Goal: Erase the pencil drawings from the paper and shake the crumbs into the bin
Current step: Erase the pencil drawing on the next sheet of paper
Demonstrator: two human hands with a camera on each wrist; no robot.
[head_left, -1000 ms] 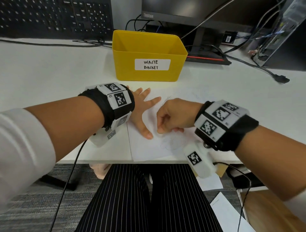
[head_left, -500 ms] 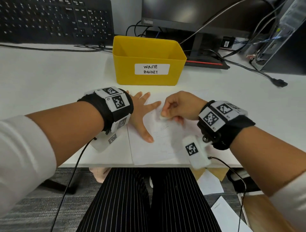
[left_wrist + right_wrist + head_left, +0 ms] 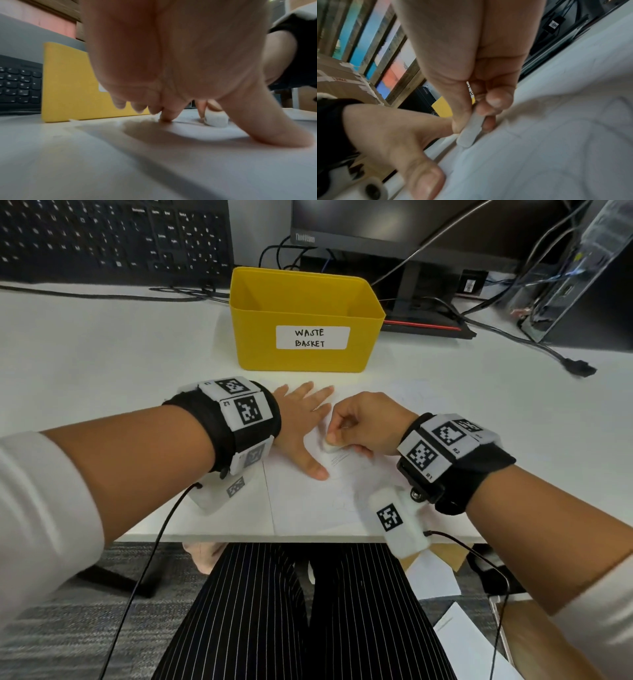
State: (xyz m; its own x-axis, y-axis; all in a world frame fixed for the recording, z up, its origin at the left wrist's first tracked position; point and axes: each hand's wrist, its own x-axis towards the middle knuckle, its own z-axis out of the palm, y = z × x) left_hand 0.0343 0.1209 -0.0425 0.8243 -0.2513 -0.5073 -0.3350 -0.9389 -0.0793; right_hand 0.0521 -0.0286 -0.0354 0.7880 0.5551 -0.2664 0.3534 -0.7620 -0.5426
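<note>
White table [image 3: 102,354] under me, with the paper [image 3: 308,508] at its near edge. My right hand [image 3: 363,422] pinches the eraser [image 3: 329,447], its end down on the paper beside faint pencil lines [image 3: 339,457]. My left hand [image 3: 301,426] lies flat with fingers spread, pressing the sheet's left side, thumb just beside the eraser. Beyond them stands the yellow bin [image 3: 305,320], then a keyboard [image 3: 113,237] and monitor [image 3: 394,224].
</note>
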